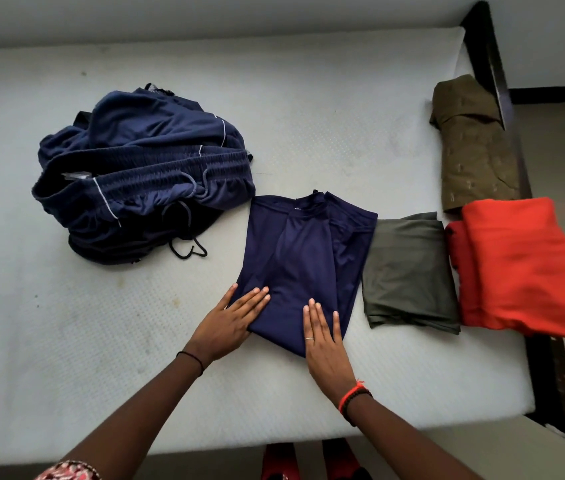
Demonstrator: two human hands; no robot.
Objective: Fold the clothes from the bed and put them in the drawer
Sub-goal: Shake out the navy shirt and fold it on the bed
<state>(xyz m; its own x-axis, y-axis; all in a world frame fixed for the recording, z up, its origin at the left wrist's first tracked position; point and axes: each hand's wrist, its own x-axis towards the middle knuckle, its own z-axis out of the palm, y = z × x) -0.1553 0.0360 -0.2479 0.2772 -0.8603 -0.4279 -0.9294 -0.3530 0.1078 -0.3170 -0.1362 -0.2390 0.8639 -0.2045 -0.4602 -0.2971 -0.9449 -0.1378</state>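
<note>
A navy shirt lies folded lengthwise on the white mattress, its collar pointing away from me. My left hand presses flat on its near left corner, fingers straight. My right hand lies flat on its near right part, fingers straight too. To the right sit three folded garments: a grey-green one, a red one and an olive patterned one. A heap of unfolded navy clothes with a drawstring waistband lies at the left.
The dark wooden bed frame runs along the mattress's right edge, with floor beyond it. The red garment hangs slightly over that edge. The mattress's near edge is just below my forearms. No drawer is in view.
</note>
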